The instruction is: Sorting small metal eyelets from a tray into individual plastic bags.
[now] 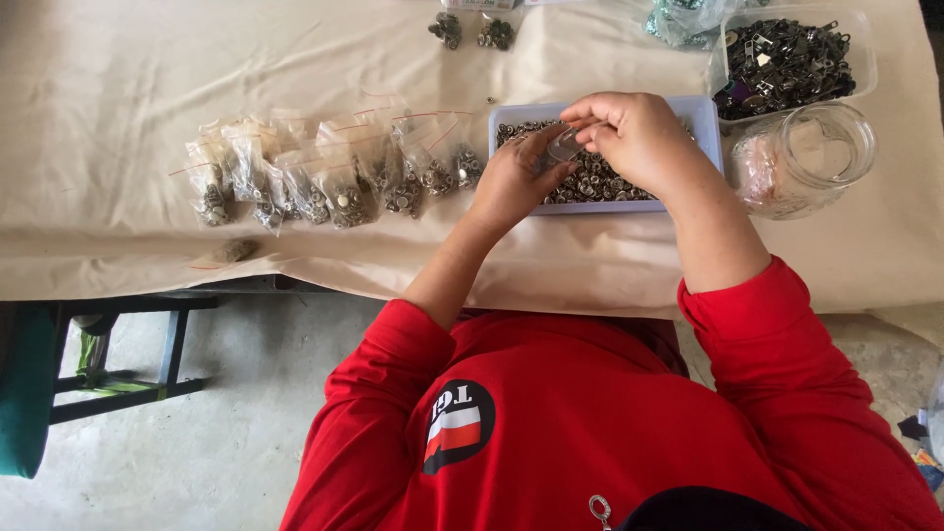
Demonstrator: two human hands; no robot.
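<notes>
A pale blue tray (pixel 704 116) full of small metal snap buttons sits on the cloth-covered table. Both my hands hover over it. My left hand (pixel 513 179) holds a small clear plastic bag (pixel 562 147) at the tray's left part. My right hand (pixel 634 133) is curled above the bag's mouth, fingertips pinched at it; whether it holds buttons is hidden. Left of the tray lies a row of several filled clear bags (pixel 324 182) with metal buttons inside.
A glass jar (pixel 806 157) lies on its side right of the tray. Behind it stands a clear box of dark metal zipper pulls (pixel 787 54). Two small metal clusters (pixel 470 31) lie at the far edge. One small bag (pixel 234 251) lies near the table's front edge. A dark bench (pixel 128 344) stands below left.
</notes>
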